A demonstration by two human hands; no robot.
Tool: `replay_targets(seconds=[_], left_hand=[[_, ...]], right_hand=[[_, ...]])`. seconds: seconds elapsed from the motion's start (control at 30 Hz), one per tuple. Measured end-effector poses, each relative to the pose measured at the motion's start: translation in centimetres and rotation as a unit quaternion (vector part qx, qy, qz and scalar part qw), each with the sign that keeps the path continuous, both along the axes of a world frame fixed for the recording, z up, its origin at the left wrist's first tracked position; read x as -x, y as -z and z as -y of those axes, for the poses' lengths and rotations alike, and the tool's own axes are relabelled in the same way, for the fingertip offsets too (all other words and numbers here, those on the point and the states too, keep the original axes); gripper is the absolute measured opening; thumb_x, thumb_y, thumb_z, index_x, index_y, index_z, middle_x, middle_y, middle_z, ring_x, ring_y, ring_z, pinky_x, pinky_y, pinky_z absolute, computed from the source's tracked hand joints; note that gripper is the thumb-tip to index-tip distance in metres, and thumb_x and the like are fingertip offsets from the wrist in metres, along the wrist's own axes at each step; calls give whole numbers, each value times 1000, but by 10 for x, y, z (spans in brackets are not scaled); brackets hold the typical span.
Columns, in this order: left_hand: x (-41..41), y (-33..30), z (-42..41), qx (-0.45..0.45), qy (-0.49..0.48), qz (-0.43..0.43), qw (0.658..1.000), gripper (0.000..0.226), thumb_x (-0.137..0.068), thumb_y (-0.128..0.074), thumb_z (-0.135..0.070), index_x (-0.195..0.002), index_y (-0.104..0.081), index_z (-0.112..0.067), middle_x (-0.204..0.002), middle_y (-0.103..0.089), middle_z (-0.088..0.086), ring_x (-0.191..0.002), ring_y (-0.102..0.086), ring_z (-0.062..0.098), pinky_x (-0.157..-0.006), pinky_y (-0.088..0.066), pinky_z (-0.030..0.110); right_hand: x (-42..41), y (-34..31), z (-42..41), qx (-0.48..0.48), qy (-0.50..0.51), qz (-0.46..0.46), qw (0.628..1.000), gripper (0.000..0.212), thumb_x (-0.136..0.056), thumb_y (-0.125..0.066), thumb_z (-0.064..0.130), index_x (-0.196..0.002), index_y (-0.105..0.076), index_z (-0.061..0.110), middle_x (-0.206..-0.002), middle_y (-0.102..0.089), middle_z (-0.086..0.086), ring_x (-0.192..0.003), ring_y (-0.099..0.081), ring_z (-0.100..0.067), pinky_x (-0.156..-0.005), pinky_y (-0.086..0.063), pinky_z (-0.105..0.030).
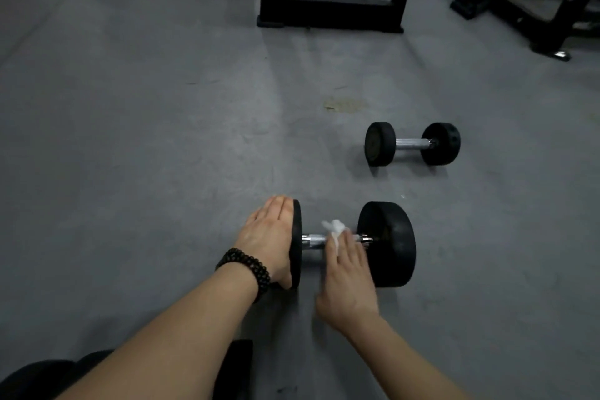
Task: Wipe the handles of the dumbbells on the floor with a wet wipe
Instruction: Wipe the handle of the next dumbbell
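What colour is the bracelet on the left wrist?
Black beads, several strands of them: the bracelet shows plainly in the head view.

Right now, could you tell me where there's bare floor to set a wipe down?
Bare grey floor lies left of the near dumbbell and between it and the far dumbbell. It is crowded at the black frame and bench legs beyond.

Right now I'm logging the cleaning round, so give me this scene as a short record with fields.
near dumbbell: on the floor, being wiped
left hand: flat against its left weight
right hand: presses wipe on the handle
far dumbbell: on the floor, untouched
bracelet: on left wrist
background: black frame
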State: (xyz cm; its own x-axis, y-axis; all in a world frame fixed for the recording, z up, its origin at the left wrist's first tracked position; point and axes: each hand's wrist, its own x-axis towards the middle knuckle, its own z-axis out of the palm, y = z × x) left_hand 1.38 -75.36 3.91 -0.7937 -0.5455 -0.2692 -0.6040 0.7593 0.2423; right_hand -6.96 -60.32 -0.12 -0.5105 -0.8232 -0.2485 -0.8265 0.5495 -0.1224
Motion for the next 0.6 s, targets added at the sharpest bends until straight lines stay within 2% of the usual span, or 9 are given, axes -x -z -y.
replay_targets(seconds=[0.07, 0.13, 0.17, 0.27, 0.37, 0.43, 0.53, 0.6], left_hand=[[1, -1, 4, -10, 7, 1, 1000, 154, -39, -96, -46, -155, 1, -14, -163, -3, 1, -151, -1, 17, -123, -10, 32], [2, -1, 7, -12, 14, -1, 1000, 152, -40, -96, -47, -155, -2, -15, -162, -6, -1, -150, -3, 16, -123, -10, 31], [3, -3, 8, -15, 19, -6, 1000, 151, -39, -96, -47, -154, -4, -16, -161, -8, -1, -150, -6, 16, -123, -12, 32], [6, -2, 12, -22, 21, -5, 1000, 149, -37, -96, -48, -153, -8, -17, -158, -13, -4, -147, -14, 17, -121, -19, 31], [7, -1, 19, -41, 21, 0, 999, 151, -33, -95, -50, -153, -10, -16, -158, -17, -2, -145, -22, 18, -118, -25, 28], [8, 0, 21, -41, 26, -16, 999, 150, -32, -94, -51, -152, -11, -18, -155, -18, -3, -142, -26, 17, -116, -28, 26], [5, -3, 18, -63, 29, -14, 998, 152, -38, -95, -49, -154, -1, -20, -159, -5, -7, -147, -13, 15, -119, -20, 26], [3, -4, 15, -59, 22, -25, 998, 154, -42, -94, -48, -156, 6, -22, -161, 7, -10, -150, 1, 13, -121, -14, 27]], right_hand=[[5, 10, -3, 10, -37, -21, 999, 95, -76, -55, 27, -155, -9, 3, -162, -5, -22, -150, 7, -29, -118, 7, -39], [13, 20, -6, 18, 32, -54, 998, 94, -66, -62, 22, -151, -27, -1, -156, -25, -28, -149, -15, -36, -118, -9, -43], [14, 21, -7, 21, 66, -58, 996, 94, -64, -64, 21, -149, -30, -3, -154, -28, -30, -148, -19, -39, -117, -15, -45], [5, 30, -1, 50, 65, -40, 996, 100, -67, -63, 28, -152, -21, -3, -158, -16, -28, -150, -8, -38, -121, -10, -44], [-11, 40, 1, 82, 10, -31, 996, 90, -64, -53, 25, -148, -34, -2, -155, -28, -27, -148, -20, -36, -119, -15, -41], [-2, 42, -4, 96, 64, -36, 993, 88, -62, -49, 22, -146, -36, -3, -152, -34, -28, -145, -26, -39, -118, -22, -43], [3, 45, -3, 104, 127, -20, 986, 93, -58, -53, 22, -145, -36, -5, -149, -37, -29, -143, -27, -41, -116, -27, -45], [-6, 43, 4, 126, 78, -9, 989, 98, -55, -59, 25, -146, -36, -1, -153, -33, -25, -146, -24, -38, -116, -19, -44]])
